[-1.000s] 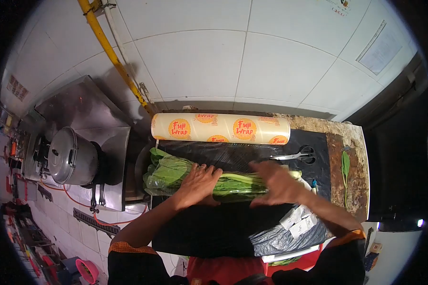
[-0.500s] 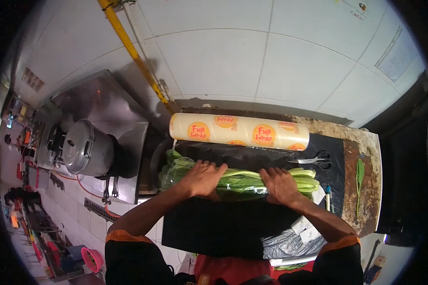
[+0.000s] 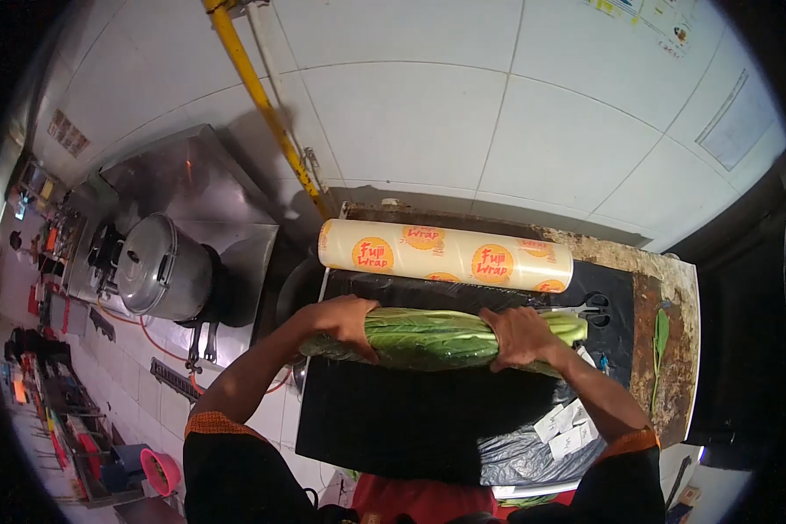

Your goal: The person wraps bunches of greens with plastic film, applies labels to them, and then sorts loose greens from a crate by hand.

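Note:
A long bundle of leafy green vegetables (image 3: pixel 430 339) lies crosswise in front of me with clear plastic film around it. Its pale stalk ends stick out at the right. My left hand (image 3: pixel 349 325) is wrapped over the leafy left part, and my right hand (image 3: pixel 520 336) grips it near the stalks. Both palms hide some of the bundle. Just behind it rests a big roll of plastic wrap (image 3: pixel 450 254) printed "Fuji Wrap". Scissors (image 3: pixel 596 309) lie close to the stalk ends, their blades partly hidden.
Black sheeting (image 3: pixel 393 410) covers much of the worktop. White labels (image 3: pixel 570 432) lie on crumpled plastic at front right. A loose green leaf (image 3: pixel 661 336) is on the worn right edge. Left of the table, a lidded metal pot (image 3: pixel 162 269) stands on a stove.
The bundle has turned between my hands and looks more tightly rolled in the film. My left hand has shifted a little left, and my right slightly right. The view has tilted slightly.

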